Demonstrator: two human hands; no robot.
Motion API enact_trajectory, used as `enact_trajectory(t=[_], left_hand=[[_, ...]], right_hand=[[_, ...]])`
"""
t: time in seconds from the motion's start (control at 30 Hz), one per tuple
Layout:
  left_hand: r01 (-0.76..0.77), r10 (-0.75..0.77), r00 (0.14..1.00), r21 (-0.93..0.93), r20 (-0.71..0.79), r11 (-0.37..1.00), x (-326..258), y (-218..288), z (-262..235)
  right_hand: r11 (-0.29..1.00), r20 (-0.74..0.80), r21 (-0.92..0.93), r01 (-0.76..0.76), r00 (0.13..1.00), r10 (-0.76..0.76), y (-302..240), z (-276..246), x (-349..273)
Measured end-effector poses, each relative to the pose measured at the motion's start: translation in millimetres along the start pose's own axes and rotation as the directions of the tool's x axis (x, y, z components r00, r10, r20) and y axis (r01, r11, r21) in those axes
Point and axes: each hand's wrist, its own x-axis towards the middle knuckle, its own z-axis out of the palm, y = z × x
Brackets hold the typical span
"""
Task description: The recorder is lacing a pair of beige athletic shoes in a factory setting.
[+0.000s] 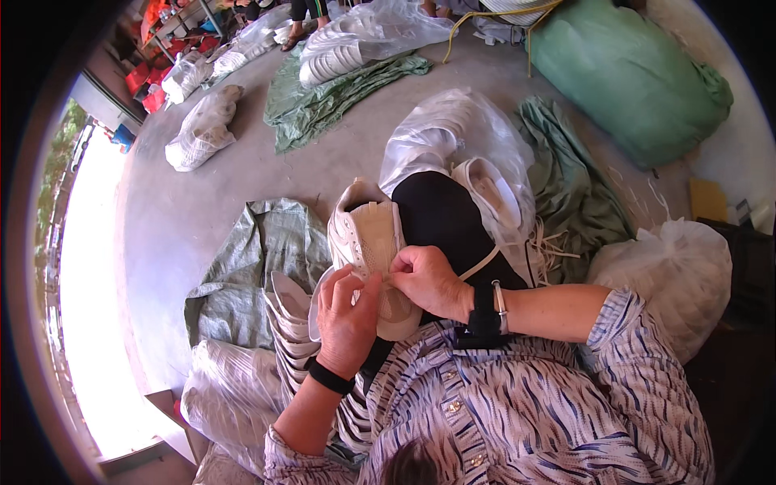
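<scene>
A cream sneaker (368,234) rests on my lap, its heel opening away from me and its toe toward me. My right hand (432,281) is closed in a pinch at the lacing area, and a pale shoelace (482,263) trails from it to the right. My left hand (347,315) is closed over the near left side of the sneaker, thumb and fingertips meeting close to the right fingertips. What exactly lies between the fingertips is too small to make out. Another light shoe (491,192) lies just beyond my dark-covered knee (440,214).
Clear plastic bags of shoes (444,121) lie ahead. Stacked pale shoe pieces (295,331) stand at my left beside a green woven sack (234,275). A bundle of laces (546,250) and a white bag (671,275) are at right, with a big green sack (622,73) farther back.
</scene>
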Motion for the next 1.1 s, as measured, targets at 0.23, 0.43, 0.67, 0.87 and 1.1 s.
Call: enact_trajectory(t=[0.23,0.43,0.67,0.87,1.1], left_hand=[[-0.006,-0.004,0.988,0.065,0.154,0.998,31,13,-12],[0.065,-0.072,0.975,0.041,0.210,0.997,27,8,-13],[0.433,-0.664,0.746,-0.800,0.058,0.416,14,-8,-49],[0.319,-0.590,0.698,-0.914,0.405,-0.250,45,5,-34],[0.641,-0.787,0.445,-0.462,-0.427,0.613,-100,-196,-193]], right_hand=[[0.998,0.259,-0.021,-0.066,0.963,0.069,-7,-29,8],[0.980,0.391,-0.126,0.157,0.916,-0.096,-16,-52,11],[0.943,0.700,-0.268,-0.196,0.633,0.330,-24,-131,7],[0.731,0.666,0.540,-0.417,0.742,-0.068,-20,-133,4],[-0.024,-0.048,0.999,0.042,0.954,-0.295,32,-318,-9]])
